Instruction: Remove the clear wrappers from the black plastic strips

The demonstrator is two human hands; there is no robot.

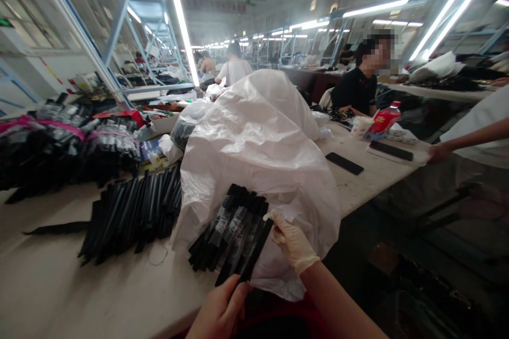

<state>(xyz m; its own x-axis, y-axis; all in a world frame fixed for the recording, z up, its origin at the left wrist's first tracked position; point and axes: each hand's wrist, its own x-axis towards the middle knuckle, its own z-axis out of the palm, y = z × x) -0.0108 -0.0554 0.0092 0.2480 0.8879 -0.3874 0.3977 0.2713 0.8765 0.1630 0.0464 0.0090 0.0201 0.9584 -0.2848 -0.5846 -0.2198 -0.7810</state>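
Note:
A black strip (260, 243) stretches between my hands, slanting across the edge of a pile. My bare left hand (225, 304) is closed around its lower end, thumb on top. In a pale thin glove, my right hand (292, 241) pinches the upper end. Just left of the strip lies a small pile of black strips (226, 222), some with clear shiny film around them. Under and behind that pile, a big white plastic bag (254, 137) bulges upward. Further left, a wider row of black strips (131, 212) rests on the table (119, 302).
Bundles of black strips tied with pink bands (47, 143) fill the table's left side. On the right lie a dark phone (344, 163), another phone (391, 150) and a red-labelled bottle (382, 121). A person in black (353, 85) sits beyond; another person's arm (473, 137) reaches in from the right.

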